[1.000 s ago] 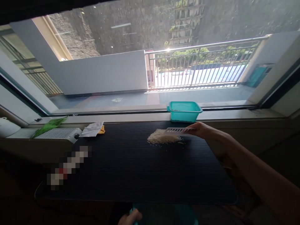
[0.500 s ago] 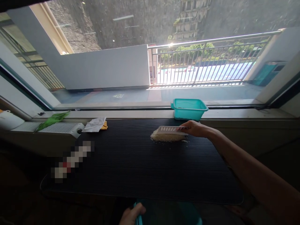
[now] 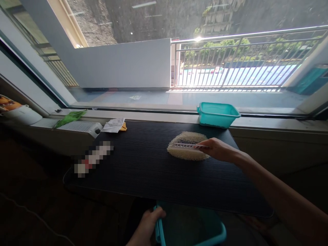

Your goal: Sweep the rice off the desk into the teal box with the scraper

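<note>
My right hand [image 3: 217, 149] grips the right end of a white slotted plastic strip [image 3: 185, 146]. The strip stands on its edge in a heap of white grains that look like rice [image 3: 189, 155]. Grains lie on both its near and far sides, and a dark patch of table shows behind it. Below the table's near edge, my left hand [image 3: 150, 220] is closed on the left rim of a teal plastic tub [image 3: 208, 241]. The inside of that tub is dark, so its contents cannot be made out.
A second teal tub [image 3: 217, 115] stands at the back of the black table [image 3: 133, 160], by the window. White paper and yellow cloth [image 3: 114, 125] lie at the back left. A blurred-out object [image 3: 93, 159] is on the left. A green cloth [image 3: 71, 118] drapes over the radiator [image 3: 82, 128].
My right hand has drawn the strip through the grains towards me, spreading the heap wider. The tub in my left hand shows more, and the whole view has shifted.
</note>
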{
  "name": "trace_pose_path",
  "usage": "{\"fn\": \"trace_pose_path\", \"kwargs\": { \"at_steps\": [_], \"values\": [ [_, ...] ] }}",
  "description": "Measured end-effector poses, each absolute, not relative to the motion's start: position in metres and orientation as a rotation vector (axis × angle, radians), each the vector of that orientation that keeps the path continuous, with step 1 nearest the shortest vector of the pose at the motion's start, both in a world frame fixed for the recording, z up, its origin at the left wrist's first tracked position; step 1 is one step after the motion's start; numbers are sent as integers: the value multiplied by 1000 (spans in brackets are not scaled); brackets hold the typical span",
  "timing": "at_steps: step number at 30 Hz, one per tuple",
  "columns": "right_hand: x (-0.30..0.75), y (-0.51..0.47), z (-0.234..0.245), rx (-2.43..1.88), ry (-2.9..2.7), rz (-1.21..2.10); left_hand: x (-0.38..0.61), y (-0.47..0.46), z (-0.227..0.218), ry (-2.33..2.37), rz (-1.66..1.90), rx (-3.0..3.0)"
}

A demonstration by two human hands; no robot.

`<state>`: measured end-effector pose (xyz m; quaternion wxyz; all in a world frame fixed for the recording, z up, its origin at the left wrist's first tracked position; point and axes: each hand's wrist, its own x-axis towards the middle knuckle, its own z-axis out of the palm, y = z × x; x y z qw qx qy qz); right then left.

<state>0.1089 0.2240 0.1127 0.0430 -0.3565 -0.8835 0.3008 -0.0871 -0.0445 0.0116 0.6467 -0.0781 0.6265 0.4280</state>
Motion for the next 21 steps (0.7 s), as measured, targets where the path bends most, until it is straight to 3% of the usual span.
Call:
{"fn": "trace_pose_path", "kwargs": {
  "at_steps": [13, 21],
  "values": [
    [89, 169, 119, -884, -2794, 912, -88, -57, 11, 1430, 1019, -179],
    [78, 217, 118, -1012, -2720, 753, -89, -60, 8, 1416, 1014, -176]
  ]
}}
